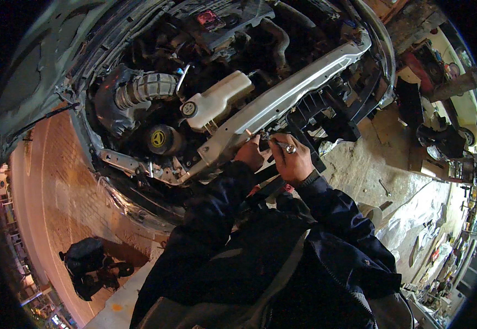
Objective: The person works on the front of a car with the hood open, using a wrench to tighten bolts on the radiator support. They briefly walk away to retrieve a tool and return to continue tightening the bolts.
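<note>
Both my hands are at the lower edge of a silver metal crossbeam (282, 93) at the front of an open engine bay. My right hand (293, 163) is closed around a chrome tool (290, 148), perhaps a wrench. My left hand (250, 154) is just left of it, fingers closed at a small metal fitting below the beam; what they grip is too small to make out. A white plastic reservoir (219, 98), a black cap with a yellow symbol (159, 137) and a ribbed intake hose (145, 88) lie behind the beam.
The raised hood (30, 71) is at upper left. Dark loose parts (85, 263) lie on paving at lower left. At right are more car parts (436, 137), a loose wrench (384, 186) on the floor and cluttered items (436, 247) along the edge.
</note>
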The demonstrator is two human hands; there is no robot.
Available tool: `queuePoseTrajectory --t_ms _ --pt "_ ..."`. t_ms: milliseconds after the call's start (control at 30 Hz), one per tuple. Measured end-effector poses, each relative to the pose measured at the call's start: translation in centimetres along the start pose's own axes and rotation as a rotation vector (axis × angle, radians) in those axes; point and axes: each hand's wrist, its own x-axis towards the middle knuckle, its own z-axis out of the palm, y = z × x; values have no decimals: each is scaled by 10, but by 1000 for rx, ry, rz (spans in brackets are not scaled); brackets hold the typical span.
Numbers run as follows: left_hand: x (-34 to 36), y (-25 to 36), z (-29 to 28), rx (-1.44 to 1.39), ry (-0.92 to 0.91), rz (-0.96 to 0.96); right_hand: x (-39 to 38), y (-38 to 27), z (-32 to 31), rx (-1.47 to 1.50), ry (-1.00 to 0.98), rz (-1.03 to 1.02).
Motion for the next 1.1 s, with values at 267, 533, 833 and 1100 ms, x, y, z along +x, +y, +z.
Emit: queuePoseTrajectory --t_ms 267,533,833,1100 --pt "-2 15 -9 13 19 19 3 10 4 -45 -16 62" --pt "0 5 0 -81 103 160 34 35 -13 874 142 864" --pt "9 -25 19 31 108 115 -3 1 2 -58 -50 -19" --pt "51 -79 49 307 -58 314 -3 2 11 -173 -23 -168"
